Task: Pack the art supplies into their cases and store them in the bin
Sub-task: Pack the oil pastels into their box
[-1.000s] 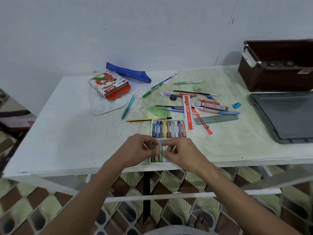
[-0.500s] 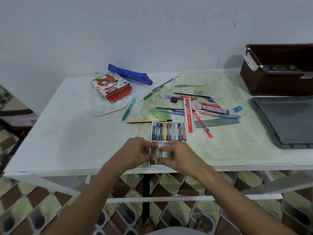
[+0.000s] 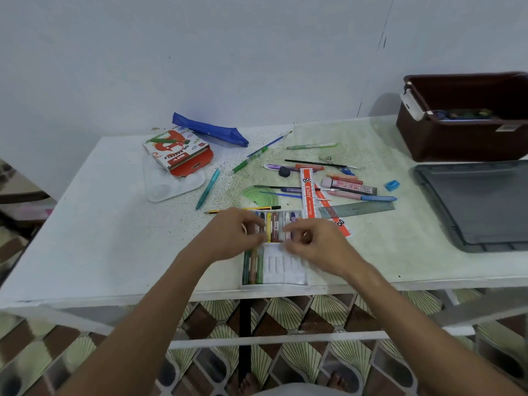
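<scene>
Task stood at an early stage. Both hands worked over the white pastel tray at the near edge of the tabletop. Left hand and right hand hovered with fingers curled above the tray's far row of oil pastels; motion blur hid whether either pinched a stick, so grip could not be told. Near row held only a few green sticks at its left; the remaining slots showed bare white.

Still to pack, by judgement: the tray into its printed pastel box, lying open at the far left on a clear palette. The blue pencil pouch lay flat behind it. Loose pens, pencils, rulers, protractor, eraser and sharpener were scattered mid-table, none cased.

The brown bin sat at far right, already holding some items, its grey lid off beside it.
</scene>
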